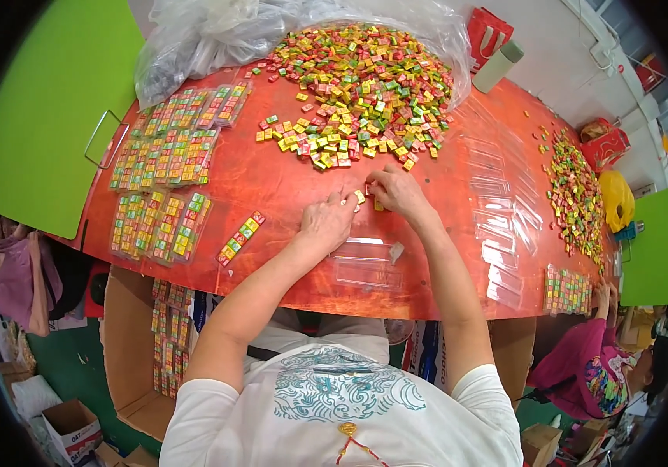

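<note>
Over the red table, my left hand [327, 222] has its fingers closed at a small yellow box [360, 197]. My right hand [398, 190] is beside it, thumb and fingers pinched on a small red box [367, 189]; the fingers partly hide it. Another little yellow box [379, 206] lies just under the right fingers. Between my forearms are clear plastic trays [367, 272], flat on the table, with a small whitish scrap [396, 252] on them. Left of my left hand lies one narrow tray filled with a row of coloured boxes [241, 238].
A large heap of small boxes [365, 93] covers the far middle, with clear plastic bags [217, 47] behind. Filled trays [166, 148] are stacked at the left. Clear trays [497, 226] spread at right. A bottle [499, 67] stands behind. Another person [594, 366] works at the far right.
</note>
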### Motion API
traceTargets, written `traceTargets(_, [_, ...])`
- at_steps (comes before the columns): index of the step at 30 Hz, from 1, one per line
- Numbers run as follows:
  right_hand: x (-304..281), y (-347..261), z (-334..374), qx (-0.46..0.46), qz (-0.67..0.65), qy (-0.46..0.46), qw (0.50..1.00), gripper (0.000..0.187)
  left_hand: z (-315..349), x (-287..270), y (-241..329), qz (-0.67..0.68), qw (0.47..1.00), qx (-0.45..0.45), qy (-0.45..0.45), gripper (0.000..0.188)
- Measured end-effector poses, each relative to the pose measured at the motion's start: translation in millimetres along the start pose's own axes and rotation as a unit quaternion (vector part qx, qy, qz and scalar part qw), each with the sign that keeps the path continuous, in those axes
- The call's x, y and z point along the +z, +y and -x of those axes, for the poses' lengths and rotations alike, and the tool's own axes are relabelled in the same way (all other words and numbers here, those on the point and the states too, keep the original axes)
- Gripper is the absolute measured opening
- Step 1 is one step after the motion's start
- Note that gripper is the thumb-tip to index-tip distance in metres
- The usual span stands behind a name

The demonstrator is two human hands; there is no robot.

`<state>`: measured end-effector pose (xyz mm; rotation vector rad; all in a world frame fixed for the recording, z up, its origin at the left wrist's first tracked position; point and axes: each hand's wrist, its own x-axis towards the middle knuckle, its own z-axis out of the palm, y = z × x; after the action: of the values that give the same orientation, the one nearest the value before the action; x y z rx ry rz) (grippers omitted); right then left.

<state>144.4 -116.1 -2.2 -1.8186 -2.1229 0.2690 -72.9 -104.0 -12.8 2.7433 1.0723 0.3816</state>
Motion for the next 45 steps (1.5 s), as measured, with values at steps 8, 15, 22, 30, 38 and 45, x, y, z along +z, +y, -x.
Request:
traceTargets(8, [-11.9, -10.1, 31.4, 0.04, 0.046, 0.005, 0.998, 0.021, 0.8, -8.6, 4.2, 0.008, 0.999, -0.023, -0.029, 0.026])
traceTargets(15, [1.1, -2.5, 15.2, 0.057, 0.03, 0.041, 0.997, 0.021, -0.8, -4.1, 6.0, 0.001, 1.0, -0.003, -0.007, 0.023])
traceTargets(22, [-14.5, -13.4, 48.1, 0.041, 0.031, 0.063, 0.997, 0.02, 1.4, -5.0, 2.7, 0.003, 1.0, -0.01, -0.003, 0.024])
traceTargets(30, [0.7, 6.4, 28.2, 0.088, -0.012, 0.083, 0.993, 0.017, -0.1, -5.0, 3.4, -0.008, 0.999, -0.017, -0.025, 0.025])
traceTargets(38, [12.2, 1.6, 8.7, 0.128, -0.108, 0.105, 0.98, 0.025, -0.8, -3.7, 2.5, 0.008, 0.999, -0.018, -0.026, 0.027])
traceTargets(45, [-4.3, -14.0, 16.3, 0.029, -0.072, 0.048, 0.996, 0.042, -2.2, -1.5, 5.0, 0.022, 0.999, -0.039, 0.01, 0.04])
